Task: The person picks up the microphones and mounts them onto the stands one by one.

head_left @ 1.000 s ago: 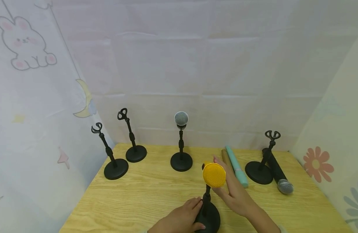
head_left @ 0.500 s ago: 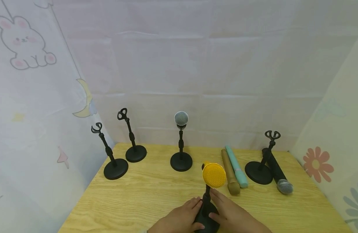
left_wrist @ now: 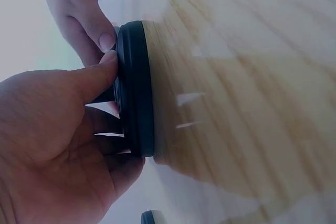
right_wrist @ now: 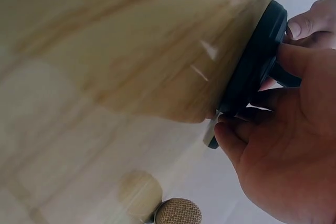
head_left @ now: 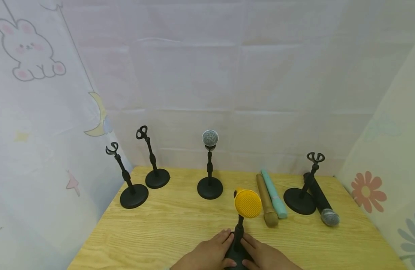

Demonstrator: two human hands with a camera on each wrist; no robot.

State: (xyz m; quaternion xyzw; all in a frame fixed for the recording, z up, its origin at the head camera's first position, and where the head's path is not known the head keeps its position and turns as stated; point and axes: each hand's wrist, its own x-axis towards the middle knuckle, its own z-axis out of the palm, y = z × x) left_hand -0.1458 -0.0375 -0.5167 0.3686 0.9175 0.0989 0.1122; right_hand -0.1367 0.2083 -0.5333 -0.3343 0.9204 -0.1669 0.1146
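A yellow microphone (head_left: 248, 203) sits in the clip of a black desktop microphone stand (head_left: 236, 255) at the front of the table. On the left side of its round base, my left hand (head_left: 207, 253) grips with the thumb near the front and the fingers round the far side. My right hand (head_left: 268, 255) holds the right side of the same base in a mirrored way. In the left wrist view, the base (left_wrist: 137, 87) stands on the wood with thumb and fingers at its edge. The right wrist view shows fingertips at the rim of the base (right_wrist: 257, 56).
A silver-headed microphone (head_left: 210, 138) rests in a stand at the back middle. Two stands with bare clips (head_left: 134, 195) are at left, another (head_left: 300, 200) at right. Gold (head_left: 270, 210), mint (head_left: 274, 193) and black (head_left: 322, 198) microphones lie at right on the wooden table (head_left: 153, 232).
My right hand has come down from beside the yellow microphone to the stand's base and now grips it. The left hand stays on the base.
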